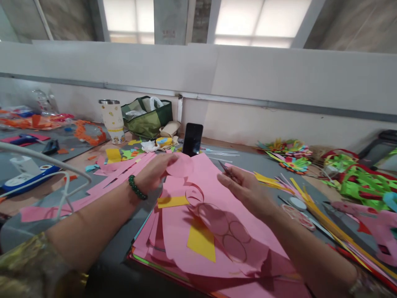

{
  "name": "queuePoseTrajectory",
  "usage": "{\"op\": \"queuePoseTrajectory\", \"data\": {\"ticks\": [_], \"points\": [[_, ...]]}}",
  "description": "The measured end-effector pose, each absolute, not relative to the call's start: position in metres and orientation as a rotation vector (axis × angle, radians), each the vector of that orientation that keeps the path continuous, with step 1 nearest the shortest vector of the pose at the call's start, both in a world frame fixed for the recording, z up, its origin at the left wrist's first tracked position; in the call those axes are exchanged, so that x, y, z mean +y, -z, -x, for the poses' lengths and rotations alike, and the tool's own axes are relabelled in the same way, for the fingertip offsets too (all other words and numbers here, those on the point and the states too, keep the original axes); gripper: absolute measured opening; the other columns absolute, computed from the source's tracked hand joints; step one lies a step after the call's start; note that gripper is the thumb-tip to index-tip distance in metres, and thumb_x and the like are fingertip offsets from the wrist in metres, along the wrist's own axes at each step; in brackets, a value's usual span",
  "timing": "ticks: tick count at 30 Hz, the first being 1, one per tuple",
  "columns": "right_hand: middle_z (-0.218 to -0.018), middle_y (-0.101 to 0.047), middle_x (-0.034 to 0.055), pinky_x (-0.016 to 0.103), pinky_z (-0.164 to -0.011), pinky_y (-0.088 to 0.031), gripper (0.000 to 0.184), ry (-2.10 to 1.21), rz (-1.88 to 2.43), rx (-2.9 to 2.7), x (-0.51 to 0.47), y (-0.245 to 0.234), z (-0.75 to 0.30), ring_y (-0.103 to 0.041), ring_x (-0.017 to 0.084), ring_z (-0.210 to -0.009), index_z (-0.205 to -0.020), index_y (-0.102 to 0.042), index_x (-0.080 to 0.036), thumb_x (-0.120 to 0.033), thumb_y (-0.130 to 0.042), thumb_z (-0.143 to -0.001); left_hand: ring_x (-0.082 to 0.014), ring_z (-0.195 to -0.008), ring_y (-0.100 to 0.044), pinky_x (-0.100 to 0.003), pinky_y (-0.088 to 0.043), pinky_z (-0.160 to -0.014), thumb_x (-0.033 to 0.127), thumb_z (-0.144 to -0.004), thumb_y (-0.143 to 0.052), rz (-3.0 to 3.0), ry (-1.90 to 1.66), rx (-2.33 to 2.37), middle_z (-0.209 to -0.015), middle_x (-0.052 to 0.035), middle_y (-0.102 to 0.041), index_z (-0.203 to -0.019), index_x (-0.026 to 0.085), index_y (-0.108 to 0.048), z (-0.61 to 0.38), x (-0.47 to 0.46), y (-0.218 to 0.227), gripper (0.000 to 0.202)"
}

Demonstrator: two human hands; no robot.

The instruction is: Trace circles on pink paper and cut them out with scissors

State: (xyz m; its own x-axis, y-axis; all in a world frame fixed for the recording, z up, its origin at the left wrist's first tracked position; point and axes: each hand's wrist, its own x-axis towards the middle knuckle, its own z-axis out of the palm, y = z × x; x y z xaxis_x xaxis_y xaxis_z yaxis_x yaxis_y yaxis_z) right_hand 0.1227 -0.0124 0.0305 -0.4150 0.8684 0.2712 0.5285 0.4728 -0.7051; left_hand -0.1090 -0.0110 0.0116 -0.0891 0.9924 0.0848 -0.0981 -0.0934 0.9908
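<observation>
My left hand [156, 169], with a green bead bracelet on the wrist, pinches a round piece of pink paper [182, 166] by its left edge. My right hand [243, 188] is closed on small scissors [223, 167]; their dark blades point up and left, apart from the paper circle, and the handles are mostly covered by the fingers. Below both hands lies a curled pink sheet [214, 221] marked with several drawn circles and a cut-out curve at its upper end. It rests on a stack of pink paper [173, 244] with yellow paper pieces [201, 242] on top.
A black phone [192, 140] stands upright behind the stack. To the left are pink strips [124, 174], a tumbler [112, 122] and a green bag [149, 118]. At right lie yellow strips [322, 213], a pink glue gun [369, 219] and colourful paper flowers [291, 159]. A white wire frame [66, 182] juts in at left.
</observation>
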Motion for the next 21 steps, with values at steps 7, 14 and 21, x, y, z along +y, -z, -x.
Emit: {"op": "queuePoseTrajectory", "data": {"ticks": [7, 14, 21], "points": [[-0.073, -0.06, 0.0004, 0.025, -0.051, -0.028, 0.05, -0.42, 1.279, -2.645, -0.036, -0.036, -0.119, -0.048, 0.015, -0.061, -0.08, -0.053, -0.02, -0.065, -0.066, -0.063, -0.0078, -0.05, -0.041, -0.02, -0.034, -0.048, 0.023, -0.063, -0.06, -1.502, -1.176, 1.389, -0.059, 0.0046, -0.048, -0.077, 0.014, -0.059, 0.121, 0.0, -0.008, 0.017], [-0.093, -0.064, 0.0091, 0.027, -0.054, -0.028, 0.059, -0.171, 1.422, -2.747, -0.044, -0.023, -0.114, -0.056, 0.023, -0.072, -0.096, -0.055, -0.019, -0.066, -0.064, -0.061, -0.0124, -0.052, -0.045, -0.023, -0.028, -0.048, 0.013, -0.062, -0.054, -1.742, -0.96, 1.707, -0.059, 0.0021, -0.052, -0.095, 0.014, -0.061, 0.125, 0.006, 0.01, 0.033], [-0.07, -0.061, 0.0035, 0.026, -0.05, -0.024, 0.01, -0.263, 1.4, -2.677, -0.041, -0.026, -0.119, -0.049, 0.015, -0.058, -0.077, -0.055, -0.019, -0.028, -0.055, -0.071, -0.0156, -0.066, -0.053, -0.024, -0.035, -0.054, 0.01, -0.063, -0.054, -1.805, -0.947, 1.748, -0.081, -0.005, -0.061, -0.108, 0.011, -0.059, 0.123, 0.006, 0.009, 0.044]]}}
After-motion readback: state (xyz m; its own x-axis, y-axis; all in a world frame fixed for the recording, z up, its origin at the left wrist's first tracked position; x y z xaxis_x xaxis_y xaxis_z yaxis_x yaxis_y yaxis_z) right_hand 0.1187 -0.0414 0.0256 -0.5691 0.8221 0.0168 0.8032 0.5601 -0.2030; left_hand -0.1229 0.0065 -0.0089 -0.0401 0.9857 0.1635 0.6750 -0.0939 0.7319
